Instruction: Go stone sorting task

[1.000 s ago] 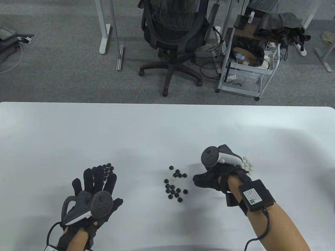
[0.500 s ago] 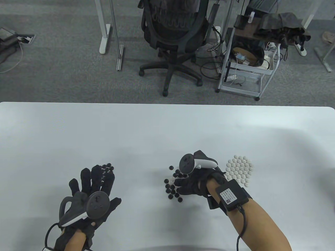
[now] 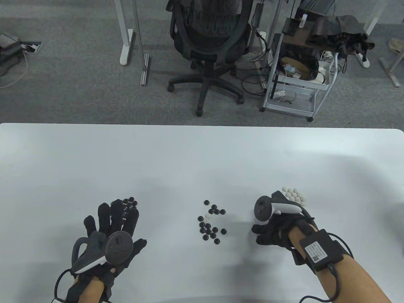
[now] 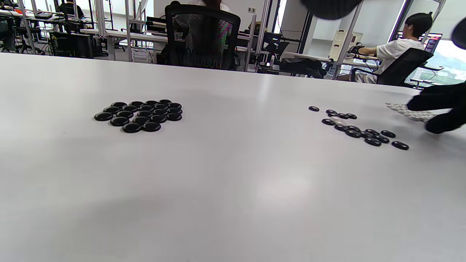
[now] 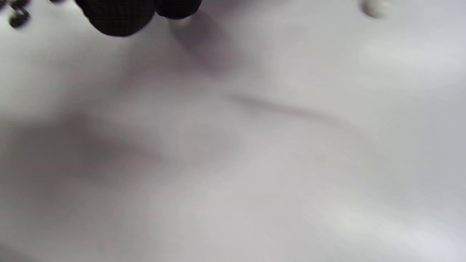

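glossy black stones (image 3: 210, 223) around one white (loosely scattered), left hand (image 3: 110, 233) fingers apart, right hand's (image 3: 271, 232) unclear

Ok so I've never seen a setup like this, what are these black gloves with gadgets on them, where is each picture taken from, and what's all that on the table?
These are a person's two hands in black sensor gloves, each with a tracker strapped to its back; the fingers are free.

One camera looks down at the white table. The other two sit on the wrists, low over the surface; the right one is blurred.

The left hand lies spread by a tidy group of black stones. In the middle is a mixed pile, mostly black with a white stone or two. The right hand is near a group of white stones.

Whether the right hand's fingers hold a stone, the pictures do not show.
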### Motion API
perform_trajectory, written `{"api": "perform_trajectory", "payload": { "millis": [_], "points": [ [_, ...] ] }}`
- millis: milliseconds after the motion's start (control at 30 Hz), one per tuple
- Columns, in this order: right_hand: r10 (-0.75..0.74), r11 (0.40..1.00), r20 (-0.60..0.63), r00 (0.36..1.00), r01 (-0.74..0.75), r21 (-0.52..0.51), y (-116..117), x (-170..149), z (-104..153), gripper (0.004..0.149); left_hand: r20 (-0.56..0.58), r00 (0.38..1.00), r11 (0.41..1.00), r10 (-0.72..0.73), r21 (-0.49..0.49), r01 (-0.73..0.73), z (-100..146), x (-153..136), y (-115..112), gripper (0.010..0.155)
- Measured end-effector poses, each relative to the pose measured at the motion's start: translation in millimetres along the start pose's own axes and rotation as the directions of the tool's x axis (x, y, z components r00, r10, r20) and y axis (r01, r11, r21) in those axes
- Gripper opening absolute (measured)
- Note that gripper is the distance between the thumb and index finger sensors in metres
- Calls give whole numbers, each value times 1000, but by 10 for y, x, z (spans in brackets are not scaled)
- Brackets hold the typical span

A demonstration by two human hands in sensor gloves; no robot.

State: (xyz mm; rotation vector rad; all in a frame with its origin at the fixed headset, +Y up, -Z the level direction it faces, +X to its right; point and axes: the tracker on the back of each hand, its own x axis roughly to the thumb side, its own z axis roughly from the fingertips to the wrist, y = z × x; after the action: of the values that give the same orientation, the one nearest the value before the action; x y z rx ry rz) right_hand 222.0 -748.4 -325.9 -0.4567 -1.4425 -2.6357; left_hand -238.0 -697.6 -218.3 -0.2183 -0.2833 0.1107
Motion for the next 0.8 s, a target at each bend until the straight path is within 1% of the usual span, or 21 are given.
{"api": "perform_trajectory", "payload": {
  "millis": [100, 200, 300, 333, 567, 667, 700, 733, 800],
  "points": [
    [-46, 999, -59, 997, 46, 10, 148, -302, 131, 59, 1, 1000, 1000, -8, -13, 8, -19, 10, -15, 77],
    [-93, 996, -122, 988, 92, -12, 222, -547, 193, 59, 2, 1000, 1000, -14, -21, 14, -30, 18, -25, 77],
    [-93, 995, -171, 981, 88, -36, 240, -684, 205, 61, 1, 1000, 1000, -15, -24, 15, -32, 25, -27, 77],
    [-116, 993, -174, 978, 110, -45, 238, -721, 194, 62, 1, 1000, 1000, -15, -24, 15, -33, 26, -27, 77],
    [-147, 988, -171, 974, 136, -73, 166, -748, 89, 64, -5, 1000, 999, -17, -31, 17, -35, 31, -29, 77],
    [-159, 986, -173, 972, 147, -76, 111, -740, 77, 64, -6, 1000, 999, -15, -28, 15, -33, 30, -24, 77],
    [-180, 982, -166, 969, 169, -82, 51, -733, 95, 66, -6, 1000, 1000, -14, -26, 14, -33, 28, -24, 77],
    [-212, 975, -146, 966, 199, -98, -19, -712, 128, 66, -5, 1000, 1000, -12, -25, 12, -32, 26, -23, 77],
    [-283, 948, -41, 958, 273, -162, -189, -595, 201, 65, -5, 1000, 1000, -11, -25, 11, -35, 23, -23, 77]
  ]
}}
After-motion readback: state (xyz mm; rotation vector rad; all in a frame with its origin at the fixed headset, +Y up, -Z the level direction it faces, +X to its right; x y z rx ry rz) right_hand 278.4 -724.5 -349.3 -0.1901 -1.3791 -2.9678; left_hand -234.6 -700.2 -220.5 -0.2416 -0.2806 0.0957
